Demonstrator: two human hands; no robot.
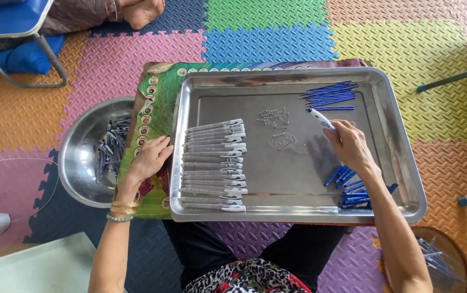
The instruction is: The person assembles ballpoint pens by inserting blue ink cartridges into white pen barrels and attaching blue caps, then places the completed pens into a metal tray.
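Floor covered in foam puzzle mats, pink, blue, green, yellow, orange. Steel tray sat on colourful board over seated person's lap. Left hand lay flat on board, fingers relaxed and slightly spread, just beside tray's left rim. Right hand pinched white-and-blue pen above tray. Row of white pens lined tray's left part; small springs at centre; blue refills top right; blue caps bottom right, beneath right wrist. Steel bowl of grey parts stood left of board.
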